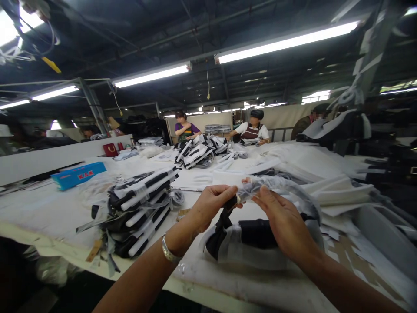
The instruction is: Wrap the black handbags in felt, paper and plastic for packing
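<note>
From my station I see both forearms closest, slanting in from the bottom edge and lower right corner and converging over the table [192, 278]. A silvery bracelet [168, 248] circles the left wrist. The left hand [210, 206] is raised with its thumb laid forward, pinching one end of the plastic-wrapped strap [251, 188] beside its black end piece. The right hand [282, 217] faces it, thumb on top and fingers curled beneath, pinching the clear wrapping a little farther along. The strap is held up in the air between them, above the black bag [256, 233], which lies on the table partly covered in white wrapping.

Left of the hands I see a stack of wrapped black bags [140, 211], and beyond it a blue box [80, 175]. Farther back sits another pile of bags [200, 152], with two co-workers [187, 129] behind it. Tube lights [286, 42] hang overhead.
</note>
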Available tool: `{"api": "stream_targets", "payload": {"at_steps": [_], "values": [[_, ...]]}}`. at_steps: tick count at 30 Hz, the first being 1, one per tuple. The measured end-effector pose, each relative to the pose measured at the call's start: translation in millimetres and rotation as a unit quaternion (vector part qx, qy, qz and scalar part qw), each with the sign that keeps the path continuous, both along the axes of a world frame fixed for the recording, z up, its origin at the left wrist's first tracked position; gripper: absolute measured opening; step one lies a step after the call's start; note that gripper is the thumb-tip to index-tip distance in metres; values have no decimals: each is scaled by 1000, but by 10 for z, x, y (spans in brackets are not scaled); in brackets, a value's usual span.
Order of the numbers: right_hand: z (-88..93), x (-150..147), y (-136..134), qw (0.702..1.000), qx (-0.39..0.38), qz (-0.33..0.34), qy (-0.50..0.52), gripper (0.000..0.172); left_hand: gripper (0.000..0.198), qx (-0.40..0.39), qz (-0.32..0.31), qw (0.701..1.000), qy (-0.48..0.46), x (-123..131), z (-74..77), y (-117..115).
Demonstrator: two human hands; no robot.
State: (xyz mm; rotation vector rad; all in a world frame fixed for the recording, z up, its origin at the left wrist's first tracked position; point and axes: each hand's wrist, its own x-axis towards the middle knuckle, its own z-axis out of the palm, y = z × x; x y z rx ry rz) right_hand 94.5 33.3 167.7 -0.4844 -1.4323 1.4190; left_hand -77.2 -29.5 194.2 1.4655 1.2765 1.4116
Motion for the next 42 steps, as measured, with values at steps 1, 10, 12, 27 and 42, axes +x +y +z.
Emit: {"api": "stream_targets", "payload": {"at_steps": [1, 10, 12, 27, 42], "values": [[-5, -10, -13, 1000, -2, 1, 8, 37, 48, 25, 31, 998, 45, 2, 6, -19], [78, -93, -76, 997, -16, 4, 81, 34, 30, 135, 139, 957, 215, -96, -235, -187], [96, -108, -84, 994, -34, 21, 100, 34, 37, 114, 96, 974, 170, -183, -297, -136], [182, -14, 26, 993, -33, 6, 113, 37, 55, 6, -166, 984, 59, -72, -79, 201], [387, 319, 243, 987, -90, 48, 127, 27, 57, -42, -119, 985, 121, -152, -346, 92]]}}
